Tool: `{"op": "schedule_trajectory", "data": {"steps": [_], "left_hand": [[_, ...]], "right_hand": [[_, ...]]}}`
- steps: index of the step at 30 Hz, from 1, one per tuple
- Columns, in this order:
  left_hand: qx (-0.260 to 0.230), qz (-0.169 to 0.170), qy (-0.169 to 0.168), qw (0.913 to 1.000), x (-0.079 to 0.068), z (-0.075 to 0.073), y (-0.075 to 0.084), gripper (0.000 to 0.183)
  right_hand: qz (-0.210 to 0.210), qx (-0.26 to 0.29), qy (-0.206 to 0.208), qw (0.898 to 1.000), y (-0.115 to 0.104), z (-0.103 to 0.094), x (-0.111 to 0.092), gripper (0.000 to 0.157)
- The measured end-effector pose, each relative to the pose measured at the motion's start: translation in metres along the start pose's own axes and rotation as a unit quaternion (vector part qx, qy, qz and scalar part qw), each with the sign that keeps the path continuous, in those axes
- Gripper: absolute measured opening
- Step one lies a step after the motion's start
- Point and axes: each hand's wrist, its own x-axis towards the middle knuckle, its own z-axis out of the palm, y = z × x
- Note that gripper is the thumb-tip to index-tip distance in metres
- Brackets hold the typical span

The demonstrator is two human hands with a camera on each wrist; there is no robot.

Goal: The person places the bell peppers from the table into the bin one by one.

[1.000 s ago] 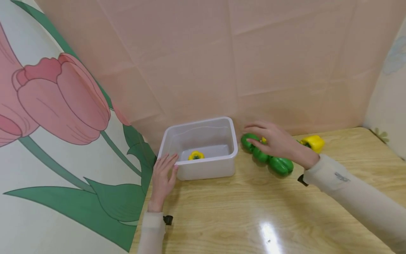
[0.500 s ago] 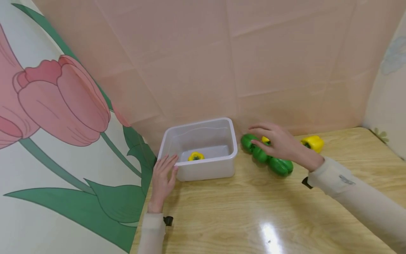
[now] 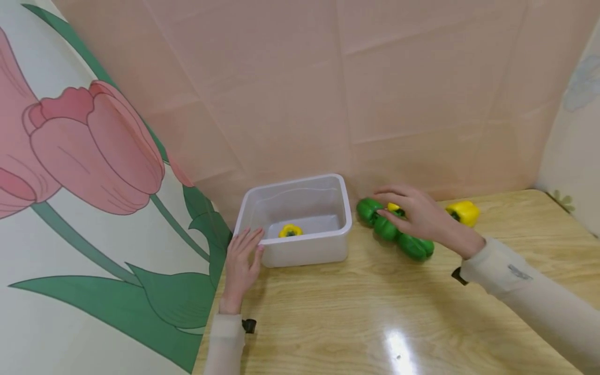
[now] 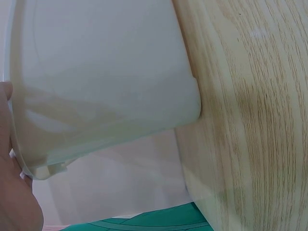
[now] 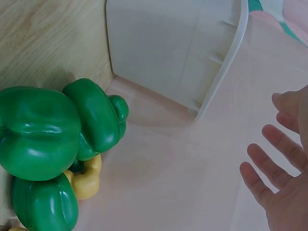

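Note:
My left hand (image 3: 241, 265) rests on the front left corner of a pale grey plastic box (image 3: 304, 252), fingers laid over the rim. Inside the box lies one yellow bell pepper (image 3: 290, 230). Above a cluster of peppers hovers my right hand (image 3: 422, 216), fingers loosely spread. The right wrist view shows this hand (image 5: 284, 159) holding nothing, apart from the peppers. Three green bell peppers, the left one (image 3: 365, 211), the middle one (image 3: 385, 229) and the front one (image 3: 416, 247), lie close together. A yellow pepper (image 5: 86, 180) sits behind them, partly hidden in the head view.
Another yellow bell pepper (image 3: 464, 212) lies farther right, partly behind my right wrist. The wood-grain table (image 3: 319, 317) meets a pinkish cloth backdrop (image 3: 281, 104) behind the box. A wall with painted tulips (image 3: 98, 151) borders the left side.
My right hand has drifted a little to the right over the peppers, uncovering more of the green ones. The left hand and the box have stayed in place.

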Motion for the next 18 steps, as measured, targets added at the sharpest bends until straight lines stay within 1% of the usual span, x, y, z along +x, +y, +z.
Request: {"op": "schedule_trajectory", "data": {"steps": [5,12,18], "left_hand": [[0.002,-0.001,0.001,1.0000,-0.001,0.000,-0.001,0.038],[0.004,0.008,0.008,0.9999,0.000,0.001,-0.001,0.037],[0.004,0.003,0.007,1.0000,0.000,0.002,-0.002,0.038]], "right_hand": [[0.009,-0.011,0.003,1.000,0.000,0.000,-0.004,0.041],[0.011,-0.017,0.012,1.000,0.001,0.000,-0.011,0.041],[0.018,-0.015,0.016,1.000,0.003,-0.001,-0.018,0.043]]}}
